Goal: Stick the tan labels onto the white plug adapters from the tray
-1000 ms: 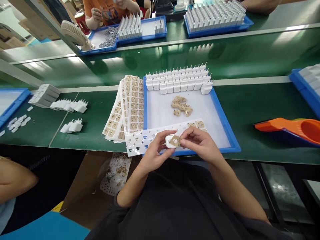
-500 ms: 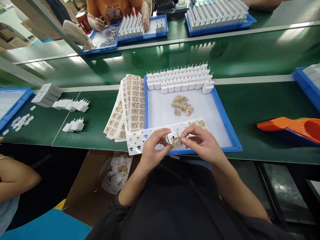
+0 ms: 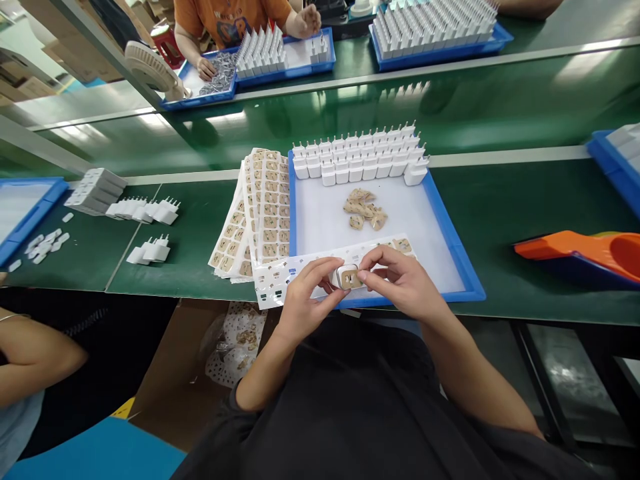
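My left hand (image 3: 305,297) grips a small white charger plug (image 3: 346,277) at the near edge of the blue tray (image 3: 453,243). My right hand (image 3: 397,280) pinches a tan sticker lying flat on the plug's face. Under both hands rests a white sticker backing sheet (image 3: 280,277), mostly peeled. Rows of white plugs (image 3: 360,160) stand at the tray's far end. A small heap of tan sticker scraps (image 3: 364,210) sits mid-tray. Full sticker sheets (image 3: 255,213) are fanned out left of the tray.
Loose white plugs (image 3: 150,250) and a stacked block of plugs (image 3: 93,190) lie on the green bench to the left. An orange scoop (image 3: 585,253) rests at right. Another person's arm (image 3: 35,353) is at lower left; a worker in orange (image 3: 225,23) sits across.
The tan sticker, held off the plug's edge a moment ago, now lies flat on its face. Both hands moved slightly forward over the tray edge.
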Tool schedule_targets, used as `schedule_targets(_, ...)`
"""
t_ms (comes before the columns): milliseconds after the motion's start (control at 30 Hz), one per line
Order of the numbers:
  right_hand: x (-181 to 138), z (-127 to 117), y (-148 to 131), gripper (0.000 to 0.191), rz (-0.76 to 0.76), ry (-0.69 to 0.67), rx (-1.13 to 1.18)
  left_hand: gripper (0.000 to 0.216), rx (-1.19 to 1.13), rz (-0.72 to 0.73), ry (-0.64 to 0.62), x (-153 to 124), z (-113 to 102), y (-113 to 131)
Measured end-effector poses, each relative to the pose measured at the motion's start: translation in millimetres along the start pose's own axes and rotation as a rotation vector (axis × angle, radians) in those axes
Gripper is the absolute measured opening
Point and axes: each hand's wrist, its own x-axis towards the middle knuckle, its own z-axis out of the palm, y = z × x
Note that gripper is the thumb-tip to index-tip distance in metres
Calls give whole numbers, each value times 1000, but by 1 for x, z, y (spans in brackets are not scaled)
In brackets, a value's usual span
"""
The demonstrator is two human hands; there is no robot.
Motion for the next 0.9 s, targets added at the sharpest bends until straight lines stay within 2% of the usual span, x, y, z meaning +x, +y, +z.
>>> schedule_targets(200,0,0,0,14,4,6,36,41,19,86,27,2,1,-2)
schedule_targets(600,1,1,3,13,11,-6,30,42,13,91,22,2,2,-3)
schedule_targets(900,-1,7,0,13,49,62,-32,42,29,104,15,2,2,-5)
